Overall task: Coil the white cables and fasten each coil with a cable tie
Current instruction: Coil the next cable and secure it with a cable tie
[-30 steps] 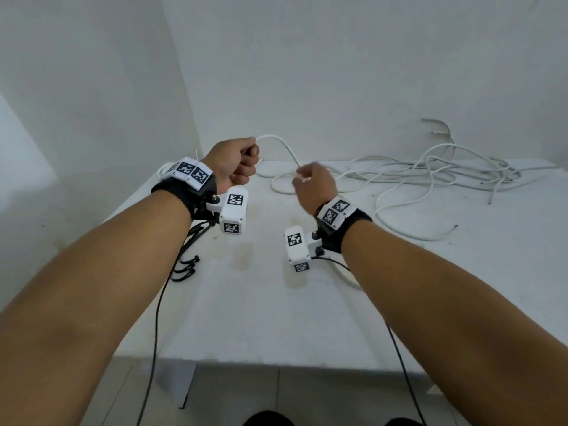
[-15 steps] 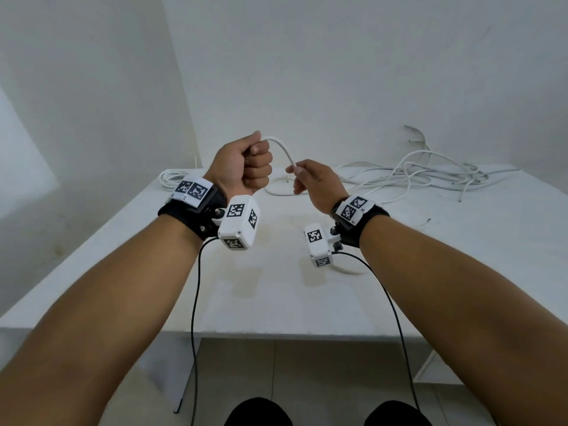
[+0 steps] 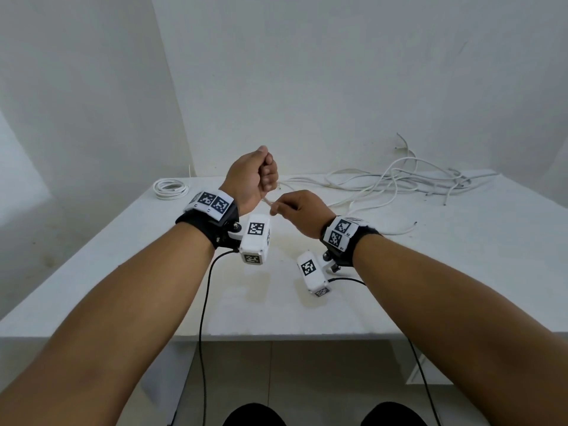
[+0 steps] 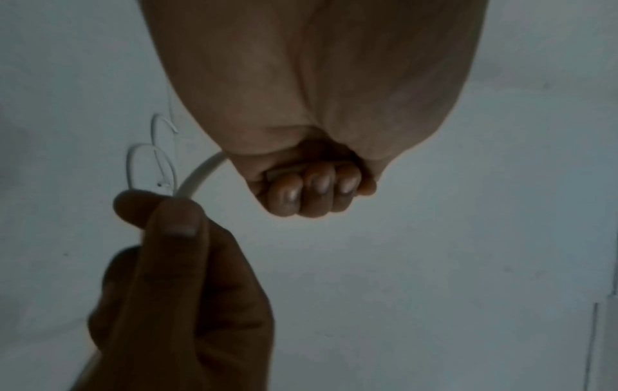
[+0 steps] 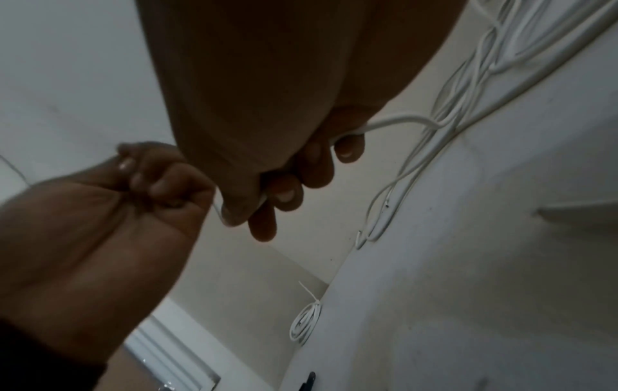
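Observation:
My left hand (image 3: 259, 176) is a fist above the table's middle, gripping a white cable (image 4: 197, 177) that leaves it on the little-finger side. My right hand (image 3: 293, 207) sits just right of and below it, pinching the same cable (image 5: 394, 122) between thumb and fingers; the cable runs on from this hand to the loose tangle of white cables (image 3: 399, 182) at the table's back right. A finished white coil (image 3: 170, 189) with a cable tie (image 5: 307, 291) sticking up lies at the back left corner.
The white table (image 3: 461, 272) stands in a corner between two white walls. Black camera leads (image 3: 203, 318) hang from both wrists over the front edge. A small black object (image 5: 309, 378) lies on the table near the front.
Both hands rose off the table and drew towards me, closing together. The cable span between them shrank from a wide arch to a short stretch. The head view tilted and pulled back.

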The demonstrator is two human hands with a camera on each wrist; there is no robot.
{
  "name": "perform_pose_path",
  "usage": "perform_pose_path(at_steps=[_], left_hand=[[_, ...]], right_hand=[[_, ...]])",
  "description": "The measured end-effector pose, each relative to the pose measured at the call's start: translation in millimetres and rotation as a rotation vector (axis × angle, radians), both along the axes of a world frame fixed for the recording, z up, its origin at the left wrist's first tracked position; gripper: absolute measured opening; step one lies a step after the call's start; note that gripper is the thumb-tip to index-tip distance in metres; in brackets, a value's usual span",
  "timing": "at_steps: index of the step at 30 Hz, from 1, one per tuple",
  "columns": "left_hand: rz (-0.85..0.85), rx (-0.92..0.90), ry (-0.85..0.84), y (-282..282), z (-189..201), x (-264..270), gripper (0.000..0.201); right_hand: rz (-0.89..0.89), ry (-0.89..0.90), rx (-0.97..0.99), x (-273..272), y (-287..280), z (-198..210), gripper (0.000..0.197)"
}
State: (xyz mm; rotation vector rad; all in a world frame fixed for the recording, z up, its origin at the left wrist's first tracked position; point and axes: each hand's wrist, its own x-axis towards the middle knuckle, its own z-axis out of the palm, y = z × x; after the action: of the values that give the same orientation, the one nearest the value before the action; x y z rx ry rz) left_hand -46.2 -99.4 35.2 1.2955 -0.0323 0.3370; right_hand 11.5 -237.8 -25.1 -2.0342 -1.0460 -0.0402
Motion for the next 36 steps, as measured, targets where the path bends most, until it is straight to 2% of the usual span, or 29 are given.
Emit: perform_pose_path(at_steps=[4, 8, 12, 14, 18, 24, 26, 29, 33, 36], left_hand=[[0.176, 0.1, 0.018, 7.7, -14.6, 3.2, 0.034], [0.321, 0.372, 0.032, 15.1, -26.9, 6.9, 0.033], [0.434, 0.358, 0.031, 26.9, -31.9, 7.9, 0.033], [0.46, 0.489, 0.052, 24.4, -33.4, 8.0, 0.033], [0.305, 0.845, 0.154, 12.9, -37.4, 5.1, 0.032], [0.001, 1.157, 0.305, 6.8, -32.4, -11.0, 0.037], [-0.085, 1.102, 0.321, 6.7, -35.5, -14.4, 0.036], [-0.139, 0.779, 0.298, 5.1, -40.7, -18.3, 0.032], [-0.199, 0.528, 0.328, 1.2, -47.6, -23.1, 0.049], [-0.299, 0.359, 0.322, 0.1, -48.5, -27.5, 0.054]], right_hand=[[0.029, -0.006, -0.081, -5.4, -3.0, 3.8, 0.025], [0.044, -0.047, -0.256, -8.3, -6.5, 8.6, 0.022], [-0.06, -0.002, -0.169, -2.3, -16.7, 6.4, 0.017], [-0.024, -0.055, -0.188, -10.2, -15.1, 8.1, 0.019], [0.143, -0.198, -0.244, -25.7, -8.0, 25.9, 0.019], [0.104, -0.201, -0.206, -10.8, -21.2, 45.2, 0.008], [0.122, -0.196, -0.198, -10.5, -21.8, 48.0, 0.007], [0.153, -0.155, -0.177, -8.1, -24.0, 52.9, 0.009], [0.129, -0.063, -0.087, 4.6, -36.6, 62.3, 0.02], [0.113, -0.01, -0.03, 14.9, -43.1, 63.8, 0.021]])
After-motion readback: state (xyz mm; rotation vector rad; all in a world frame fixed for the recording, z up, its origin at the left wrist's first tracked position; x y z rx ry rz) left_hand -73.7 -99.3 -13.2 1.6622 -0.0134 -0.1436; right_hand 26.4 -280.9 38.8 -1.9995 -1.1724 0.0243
